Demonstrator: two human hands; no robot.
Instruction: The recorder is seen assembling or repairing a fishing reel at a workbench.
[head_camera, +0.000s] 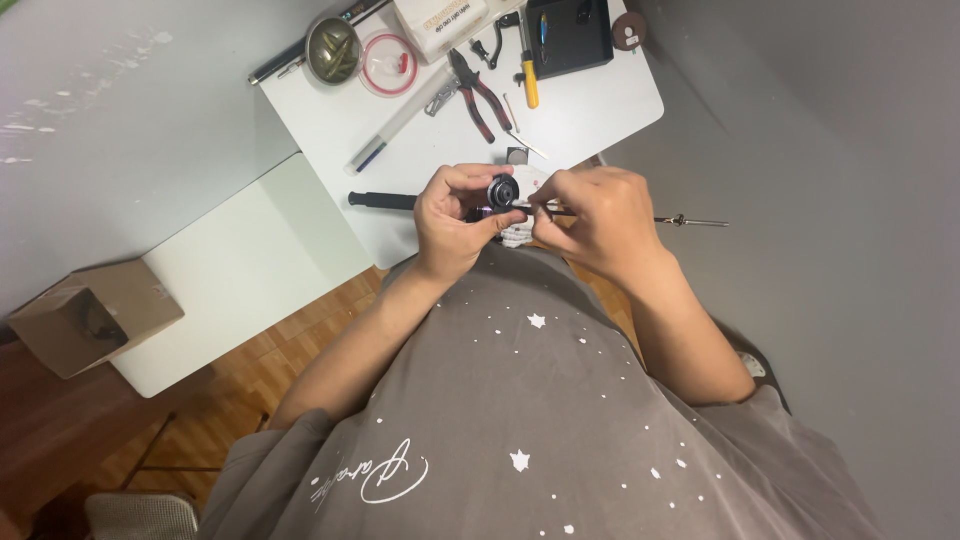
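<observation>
The white table (600, 110) fills the 12 o'clock part of the view, and both hands work just above its near edge, close to the person's chest. The left hand (452, 222) is curled around a small round black part (503, 192), thumb and fingers pinching its rim so its face points up toward the camera. The right hand (590, 222) sits at 3 o'clock of that part, fingers pressed together on a thin metal rod (690, 221) whose far end sticks out to 3 o'clock and whose near end meets the part.

Judging by this, the work is mid-way: the part is held up and the tool is at it, but whether anything is seated or loosened cannot be told, since the fingers hide the contact.

Around it, from large to small: a cardboard box (95, 315) on the floor at 9 o'clock, a black case (570, 35) at 12 o'clock, a black bar (382, 200) lying on the table at 9 o'clock of the left hand, red-handled pliers (482, 98) at 12 o'clock, a round clear dish (388, 64) and a metal bowl (333, 50) at 11 o'clock, a pen (395, 128), and a yellow-handled tool (529, 80). A crumpled white cloth (518, 235) lies under the hands. Nothing lies between the hands; the 2 sets of fingers crowd the part.
</observation>
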